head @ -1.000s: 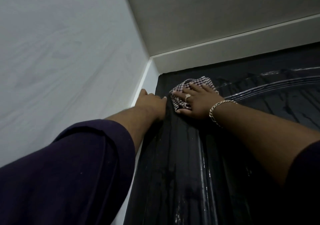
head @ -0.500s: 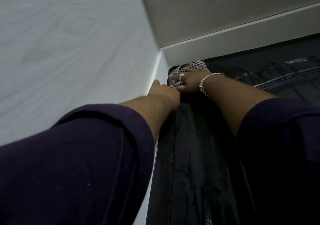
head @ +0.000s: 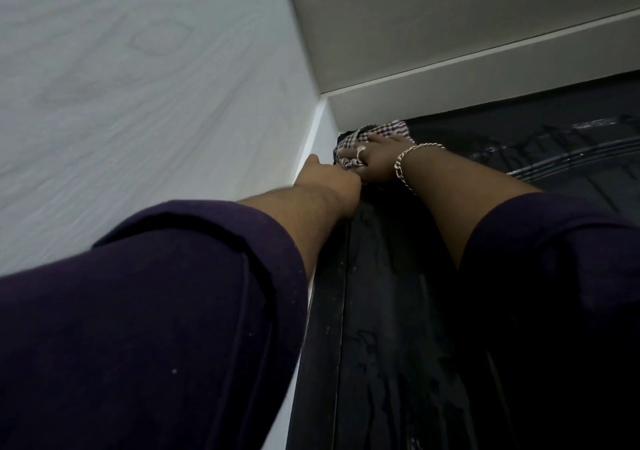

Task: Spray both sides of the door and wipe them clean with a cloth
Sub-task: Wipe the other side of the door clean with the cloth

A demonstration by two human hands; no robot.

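Note:
The black glossy door (head: 388,311) fills the lower right, wet streaks on its panel. My right hand (head: 375,159), with a ring and a chain bracelet, presses a checked cloth (head: 388,130) flat against the door's top left corner. My left hand (head: 329,176) reaches up beside it and rests on the door's left edge; its fingers are hidden behind the edge. No spray bottle is in view.
A white wall (head: 138,103) rises on the left and meets the white door frame (head: 450,86) above the door. The grey ceiling (head: 450,6) is overhead. My dark purple sleeves fill the lower part of the view.
My right hand slid the cloth up from the upper panel to the door's top left corner. My left hand stayed on the door's edge and both arms stretched higher.

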